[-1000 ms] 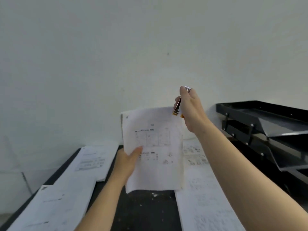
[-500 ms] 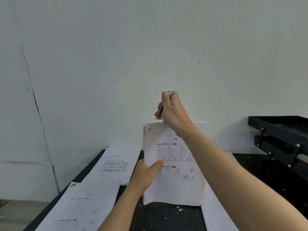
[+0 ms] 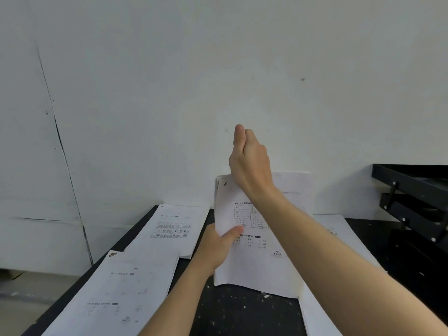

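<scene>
My left hand (image 3: 217,248) grips a sheaf of printed sheets (image 3: 254,265) by its left edge, thumb on the front, holding it upright above the black table (image 3: 242,314). My right hand (image 3: 249,163) is raised at the sheaf's top left corner, its fingers curled and its back toward me. The small metal and orange tool it held a moment earlier is hidden behind the hand. A short dark mark shows on the sheaf's top left corner.
Two piles of printed paper (image 3: 174,229) (image 3: 126,292) lie on the table's left side, and more sheets (image 3: 339,238) lie on the right. Stacked black letter trays (image 3: 417,190) stand at the far right. A white wall closes the back.
My view has swung left, so the trays slid toward the right edge. My right hand dropped onto the sheaf's top left corner, and the tool is out of sight behind it.
</scene>
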`<state>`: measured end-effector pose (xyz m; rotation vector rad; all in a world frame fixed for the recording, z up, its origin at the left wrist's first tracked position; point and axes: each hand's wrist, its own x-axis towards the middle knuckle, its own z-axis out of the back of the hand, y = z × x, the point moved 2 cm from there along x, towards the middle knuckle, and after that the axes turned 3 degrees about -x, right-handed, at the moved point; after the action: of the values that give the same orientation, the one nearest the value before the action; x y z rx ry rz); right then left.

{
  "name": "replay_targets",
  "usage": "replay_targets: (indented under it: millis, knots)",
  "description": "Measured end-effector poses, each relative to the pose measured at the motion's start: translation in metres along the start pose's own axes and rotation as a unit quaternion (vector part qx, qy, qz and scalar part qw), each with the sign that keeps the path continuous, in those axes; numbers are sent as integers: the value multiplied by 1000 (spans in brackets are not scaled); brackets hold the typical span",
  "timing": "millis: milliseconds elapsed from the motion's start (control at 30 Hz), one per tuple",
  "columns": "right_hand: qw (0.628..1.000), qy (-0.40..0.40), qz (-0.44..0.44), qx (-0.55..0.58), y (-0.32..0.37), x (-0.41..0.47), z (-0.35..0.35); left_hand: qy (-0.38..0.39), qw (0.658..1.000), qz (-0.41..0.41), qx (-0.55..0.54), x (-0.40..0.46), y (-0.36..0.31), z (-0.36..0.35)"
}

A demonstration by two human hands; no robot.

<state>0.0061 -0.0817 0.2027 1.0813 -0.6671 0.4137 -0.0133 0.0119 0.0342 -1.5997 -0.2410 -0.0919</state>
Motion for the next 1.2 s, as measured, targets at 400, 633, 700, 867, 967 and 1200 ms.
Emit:
replay_targets:
  millis: [400, 633, 700, 867, 967, 1200]
  knots:
    - [999, -41, 5, 16, -6, -12, -15, 13, 1000, -9, 20, 1, 4, 1]
    - [996, -74, -8, 47, -3, -17, -15, 1, 998, -60, 19, 2, 6, 0]
    - [995, -81, -10, 53, -5, -16, -16, -24, 995, -96, 14, 0, 4, -1]
    - [992, -81, -25, 91, -14, -13, -17, -60, 989, -137, -2, 2, 6, -1]
    - [986, -58, -52, 148, -17, -9, -9, -53, 991, -122, -9, 1, 6, 0]
    - [981, -18, -65, 180, -16, -9, -5, -65, 990, -121, -11, 0, 4, -1]
